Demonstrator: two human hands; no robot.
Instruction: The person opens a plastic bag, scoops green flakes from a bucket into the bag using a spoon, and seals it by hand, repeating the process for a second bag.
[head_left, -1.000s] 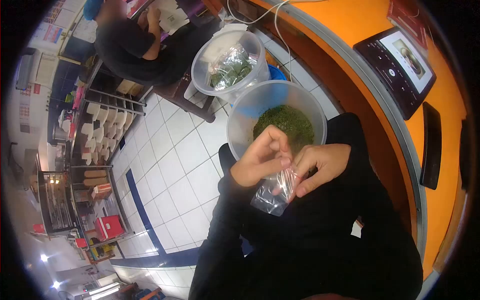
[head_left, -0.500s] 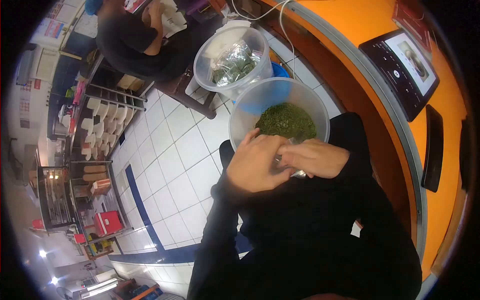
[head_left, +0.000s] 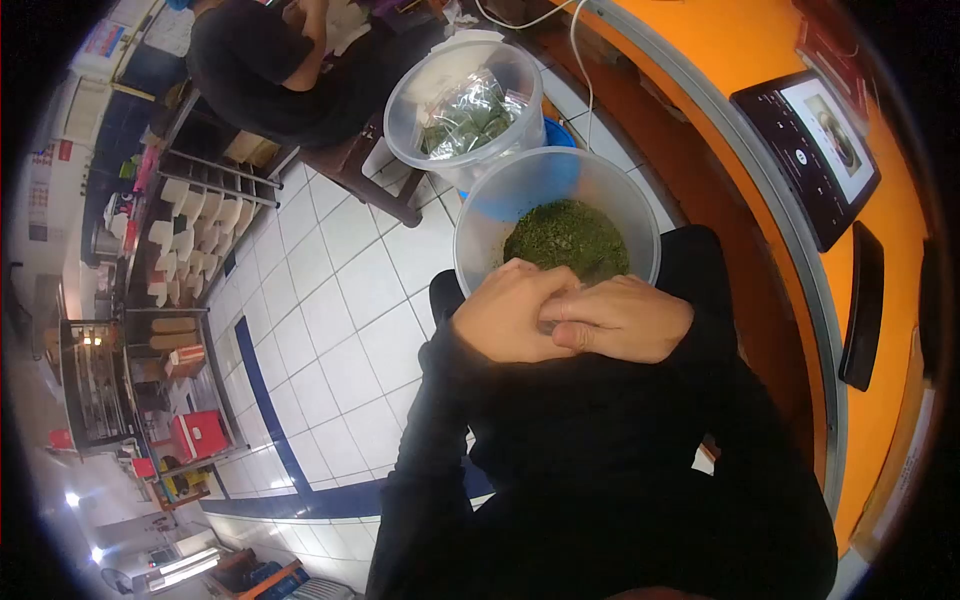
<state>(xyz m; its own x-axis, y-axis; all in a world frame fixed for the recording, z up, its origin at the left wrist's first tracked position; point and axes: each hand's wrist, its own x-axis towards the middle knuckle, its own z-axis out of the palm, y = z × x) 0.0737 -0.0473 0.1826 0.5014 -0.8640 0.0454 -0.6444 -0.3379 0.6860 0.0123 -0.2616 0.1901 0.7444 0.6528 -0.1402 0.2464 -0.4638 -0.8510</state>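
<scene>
My left hand (head_left: 515,312) and my right hand (head_left: 632,318) are pressed together at the near rim of a translucent plastic bucket (head_left: 480,215). Their fingers are curled around a small clear plastic bag, which they now cover almost wholly; only a greyish sliver shows between them. Crushed dried green herb (head_left: 565,238) lies in the bottom of the bucket, just beyond my fingers. Behind it stands a second translucent bucket (head_left: 405,130) holding several small clear bags (head_left: 470,122) of green herb.
An orange counter (head_left: 690,45) curves along the right, bearing a tablet (head_left: 810,155) and a long black object (head_left: 864,305). A seated person in dark clothes (head_left: 250,75) works at the upper left. White floor tiles (head_left: 345,320) and shelving (head_left: 185,380) lie to the left.
My hands have closed more tightly together, and the shiny plastic that showed below them is now covered. My right thumb has come down in front. The view has shifted slightly.
</scene>
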